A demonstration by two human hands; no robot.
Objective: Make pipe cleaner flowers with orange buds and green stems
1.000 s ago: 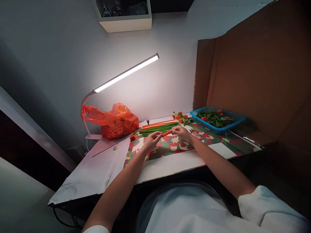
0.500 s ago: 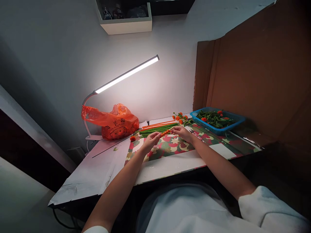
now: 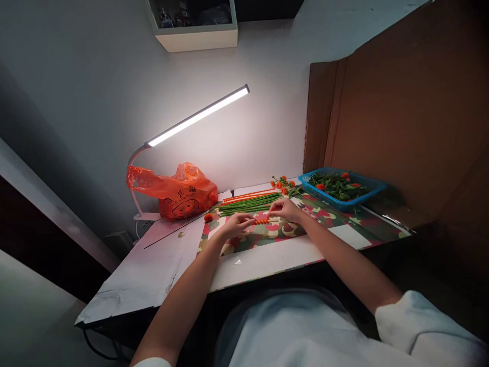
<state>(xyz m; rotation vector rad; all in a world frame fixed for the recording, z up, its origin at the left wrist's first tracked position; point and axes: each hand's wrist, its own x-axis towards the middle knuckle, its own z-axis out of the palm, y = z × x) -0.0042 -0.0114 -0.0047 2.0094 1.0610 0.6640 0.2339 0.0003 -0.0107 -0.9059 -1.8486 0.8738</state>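
A short orange coil (image 3: pixel 262 221), like a fuzzy craft stem wound into a spiral, stretches between my two hands just above the camouflage-patterned mat. Its left end is pinched by the fingers of my left hand (image 3: pixel 239 224). At the other end, the thumb and fingertips of my right hand (image 3: pixel 285 209) close on the coil's tip. Behind both hands lies a bundle of long green stems (image 3: pixel 250 204). Thin straight orange stems (image 3: pixel 254 194) rest beyond the bundle. To the left of my left hand sits a fluffy orange flower head (image 3: pixel 208 217).
An orange plastic bag (image 3: pixel 187 196) stands by the lit desk lamp (image 3: pixel 198 117) at the left. Orange flowers (image 3: pixel 281 183) lie at the back, beside a blue basket (image 3: pixel 344 206) of leaves and blooms. Tall cardboard (image 3: pixel 389 112) walls the right side.
Both hands have lowered slightly toward the mat. The coil now lies more level, with more of it showing between the fingers. The pale straight tip near my right fingers no longer shows.
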